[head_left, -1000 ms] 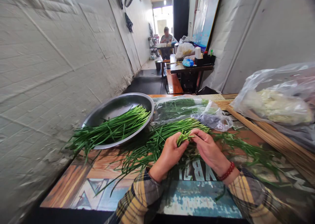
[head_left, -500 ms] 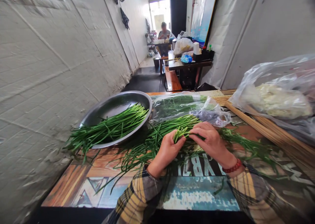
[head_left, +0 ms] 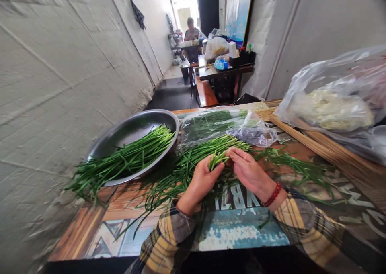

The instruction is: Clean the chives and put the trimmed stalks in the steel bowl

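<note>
In the middle of the head view my left hand (head_left: 201, 183) is closed around a small bunch of garlic chives (head_left: 216, 160), their pale stem ends poking out over the thumb. Thumb and fingers of my right hand (head_left: 250, 172) pinch together at the tips of those stems; what exactly sits between them is mostly hidden. Behind both hands lies a heap of loose chives (head_left: 208, 148) on the table. To the left, a steel bowl (head_left: 128, 131) holds more chives (head_left: 137, 153), with their leaves hanging over its rim.
A clear plastic bag of greens (head_left: 208, 123) lies behind the heap. Scattered leaf scraps (head_left: 294, 165), wooden sticks (head_left: 304, 139) and a bag with pale contents (head_left: 334, 109) are on the right. A person (head_left: 191, 35) sits at a far table.
My right hand has shifted slightly at the stem ends, its fingers still pinched. My left hand keeps its hold on the bunch. The whole view has swung a little.
</note>
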### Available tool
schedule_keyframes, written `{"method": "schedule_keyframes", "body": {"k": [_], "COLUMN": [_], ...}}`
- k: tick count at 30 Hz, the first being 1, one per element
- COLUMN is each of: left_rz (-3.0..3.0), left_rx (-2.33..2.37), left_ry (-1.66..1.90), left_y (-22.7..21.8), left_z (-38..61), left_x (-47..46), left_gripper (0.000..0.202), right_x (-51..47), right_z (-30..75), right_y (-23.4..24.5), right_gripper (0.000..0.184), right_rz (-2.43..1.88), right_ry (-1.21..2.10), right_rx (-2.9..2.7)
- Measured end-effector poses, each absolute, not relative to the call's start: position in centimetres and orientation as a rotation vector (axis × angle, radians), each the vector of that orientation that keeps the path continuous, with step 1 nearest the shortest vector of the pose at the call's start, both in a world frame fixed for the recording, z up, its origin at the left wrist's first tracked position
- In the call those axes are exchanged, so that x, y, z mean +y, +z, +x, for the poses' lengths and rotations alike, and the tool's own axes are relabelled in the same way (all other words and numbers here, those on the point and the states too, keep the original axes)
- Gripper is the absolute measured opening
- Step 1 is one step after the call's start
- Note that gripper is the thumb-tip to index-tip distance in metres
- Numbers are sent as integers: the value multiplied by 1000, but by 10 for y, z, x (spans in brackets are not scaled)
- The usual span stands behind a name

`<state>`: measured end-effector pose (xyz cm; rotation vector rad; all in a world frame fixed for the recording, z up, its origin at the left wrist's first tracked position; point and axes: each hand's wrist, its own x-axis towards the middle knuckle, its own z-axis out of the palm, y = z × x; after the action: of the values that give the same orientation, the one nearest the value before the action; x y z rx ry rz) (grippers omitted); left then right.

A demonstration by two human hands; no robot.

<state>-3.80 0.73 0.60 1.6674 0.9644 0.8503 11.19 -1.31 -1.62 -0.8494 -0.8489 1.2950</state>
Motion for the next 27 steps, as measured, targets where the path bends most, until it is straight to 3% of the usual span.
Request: {"method": "schedule_keyframes", "body": {"k": [7, 12, 27], "left_rz": [1400, 1321, 1522], "left_rx": [984, 930, 839], "left_ry": [906, 938, 754], "left_y": [6, 7, 6], "left_z": [-42, -42, -44], "left_x": [10, 10, 8], "left_gripper": [26, 23, 24], "right_x": [-12, -16, -16], "right_z": [143, 134, 127], "right_y": [-6, -5, -8], "right_gripper": [31, 4, 10], "right_rz": [-1023, -1170, -1205], "right_ry": [904, 598, 525], "right_rx": [-1138, -1517, -1414]}}
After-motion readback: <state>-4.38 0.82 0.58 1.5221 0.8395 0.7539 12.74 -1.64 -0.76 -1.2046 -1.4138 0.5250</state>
